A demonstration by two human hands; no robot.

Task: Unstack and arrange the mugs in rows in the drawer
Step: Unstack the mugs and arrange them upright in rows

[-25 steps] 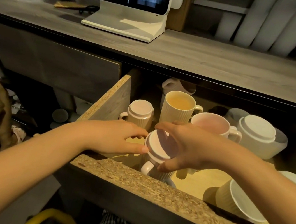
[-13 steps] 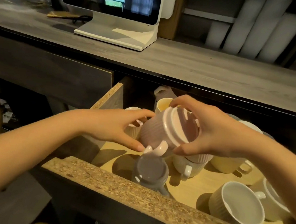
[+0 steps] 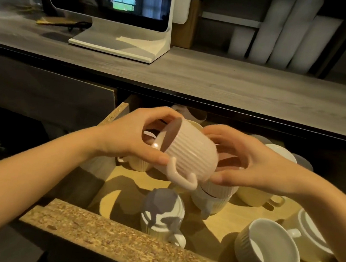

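A pink ribbed mug (image 3: 189,152) is held on its side above the open drawer (image 3: 122,240), mouth to the left and handle pointing down. My left hand (image 3: 133,139) grips its rim and my right hand (image 3: 249,163) holds its base. Below it, an upside-down white mug (image 3: 162,211) stands near the drawer front. Another upside-down white mug (image 3: 214,195) sits under the pink one. A cream mug (image 3: 253,196) stands to the right, and a white mug (image 3: 270,253) lies tilted with its mouth up at the front right.
More mugs fill the back of the drawer, partly hidden by my hands; an upside-down one (image 3: 310,234) is at the far right. Above the drawer runs a grey counter (image 3: 217,86) with a white monitor (image 3: 121,14) and white rolls (image 3: 290,32).
The pink mug has come off the white mug it was stacked on, risen above the drawer and turned onto its side. My left hand has taken hold of its rim.
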